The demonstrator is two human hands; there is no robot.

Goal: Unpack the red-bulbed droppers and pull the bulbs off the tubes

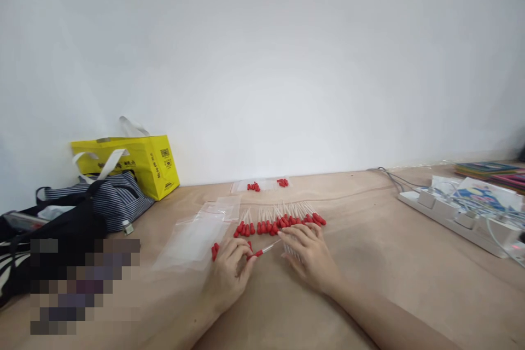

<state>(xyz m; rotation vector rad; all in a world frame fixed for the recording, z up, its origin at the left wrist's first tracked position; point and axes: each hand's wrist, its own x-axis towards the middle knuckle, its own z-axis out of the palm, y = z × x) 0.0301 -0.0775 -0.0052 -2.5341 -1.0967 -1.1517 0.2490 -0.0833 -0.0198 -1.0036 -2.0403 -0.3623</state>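
My left hand (pixel 229 268) is closed on a dropper (pixel 264 250), its red rubber bulb between thumb and fingers. The dropper's clear tube points up and right, its tip close to my right fingertips. My right hand (pixel 308 251) lies low over the table with fingers apart, above several loose clear tubes (pixel 292 250) that it partly hides. Beyond both hands, a row of red-bulbed droppers (pixel 268 226) lies with tips pointing away. More red bulbs (pixel 215 251) show beside my left hand, partly covered by it.
Clear plastic bags (pixel 192 238) are spread left of the droppers. Near the wall lies a bag holding red-bulbed pieces (pixel 253 187). A yellow bag (pixel 164 167), a striped bag (pixel 123 199) and a small bottle (pixel 127 227) stand left. At right is a power strip (pixel 451 224) with cables.
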